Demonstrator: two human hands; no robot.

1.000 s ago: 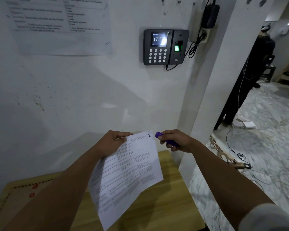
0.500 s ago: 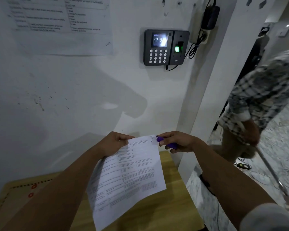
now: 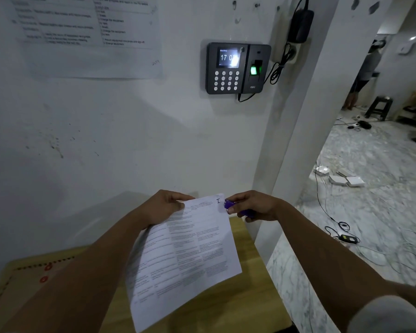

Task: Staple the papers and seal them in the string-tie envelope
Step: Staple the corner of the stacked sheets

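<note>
White printed papers (image 3: 187, 255) hang in the air above a wooden table (image 3: 257, 294). My left hand (image 3: 165, 207) pinches their top left edge. My right hand (image 3: 252, 206) grips a small purple stapler (image 3: 233, 206), whose mouth sits at the papers' top right corner, beside a handwritten mark. Whether the stapler's jaws are on the paper I cannot tell. No string-tie envelope is in view.
A white wall stands right behind the table, carrying a black fingerprint keypad (image 3: 237, 68) and a taped notice (image 3: 87, 37). A red-patterned board (image 3: 22, 280) lies at the table's left. To the right a marble floor holds cables (image 3: 341, 227), white boxes (image 3: 346, 181), a stool (image 3: 380, 108) and a distant person (image 3: 365, 73).
A person in a checked shirt who crossed the doorway half a second ago is gone. The stapler has closed in on the papers' top right corner; both hands hold the same grips.
</note>
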